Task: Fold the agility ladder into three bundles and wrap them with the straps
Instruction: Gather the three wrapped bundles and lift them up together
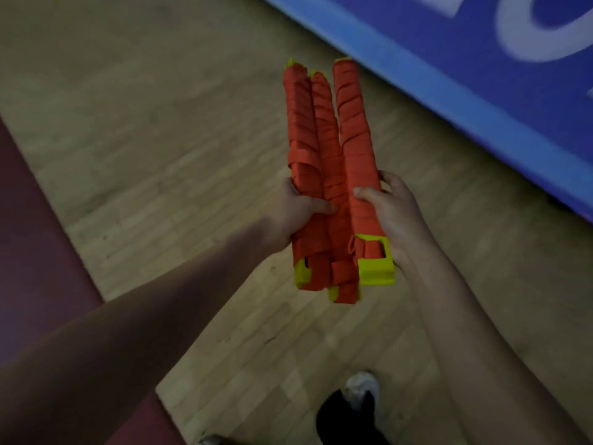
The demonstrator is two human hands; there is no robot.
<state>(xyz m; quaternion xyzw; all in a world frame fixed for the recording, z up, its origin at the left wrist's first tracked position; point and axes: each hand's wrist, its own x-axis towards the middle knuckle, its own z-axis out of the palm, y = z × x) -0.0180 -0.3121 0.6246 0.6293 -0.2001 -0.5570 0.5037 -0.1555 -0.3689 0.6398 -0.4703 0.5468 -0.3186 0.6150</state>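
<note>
i look down at the agility ladder (324, 175), held out in front of me above a wooden floor (144, 149). it is gathered into three long bundles lying side by side and pointing away from me, each wound from end to end in its orange straps (351, 101). my left hand (298, 213) grips the left bundle (300, 123) from its outer side, thumb laid across the top toward the middle bundle (322, 123), which is sandwiched between the other two. my right hand (398, 213) curls around the right bundle (353, 149), thumb on top and fingers tucked underneath, mostly out of sight. both hands hold near the end closest to me, i judge to press the three together and carry them level as one package; the far ends fan slightly apart. yellow rung ends (375, 268) poke out of the wrapping at the near end (the right one shows a slot with strap threaded through it), and small yellow tips show at the far end. the folding and wrapping look done or nearly so; i cannot tell whether the strap tails are fastened. a blue mat (465, 75) with white lettering lies to the upper right, a dark red surface (29, 236) to the left, and my shoe (361, 387) shows below.
</note>
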